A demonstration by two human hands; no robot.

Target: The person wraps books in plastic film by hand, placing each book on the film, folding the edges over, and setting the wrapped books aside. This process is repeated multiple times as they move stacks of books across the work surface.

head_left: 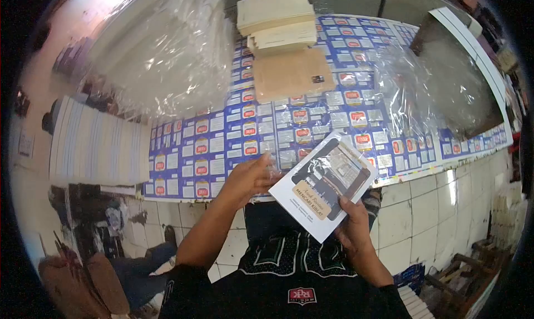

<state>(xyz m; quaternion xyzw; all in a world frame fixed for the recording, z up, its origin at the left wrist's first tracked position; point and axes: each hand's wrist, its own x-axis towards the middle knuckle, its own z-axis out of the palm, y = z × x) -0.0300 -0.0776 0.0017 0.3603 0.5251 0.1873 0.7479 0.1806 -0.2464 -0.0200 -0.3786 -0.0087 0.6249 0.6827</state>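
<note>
My right hand (354, 225) grips a white-bordered paperback book (322, 187) by its lower right edge, thumb on the cover and fingers beneath. The cover faces up, tilted, with a dark picture and a tan title label. Glossy reflections lie over its upper part, like clear film. My left hand (249, 179) is just left of the book, fingers stretched toward its edge and slightly blurred. Whether the fingertips touch the book or any film I cannot make out. Below both, the table (219, 146) is covered with blue printed label sheets.
Stacked cream books (276, 19) stand at the back, behind a flat brown piece (290, 73). Clear plastic sleeves (167, 58) heap at the left; more loose plastic (403, 88) lies right, beside a white-edged box (478, 46). A striped paper stack (97, 144) sits at the left edge.
</note>
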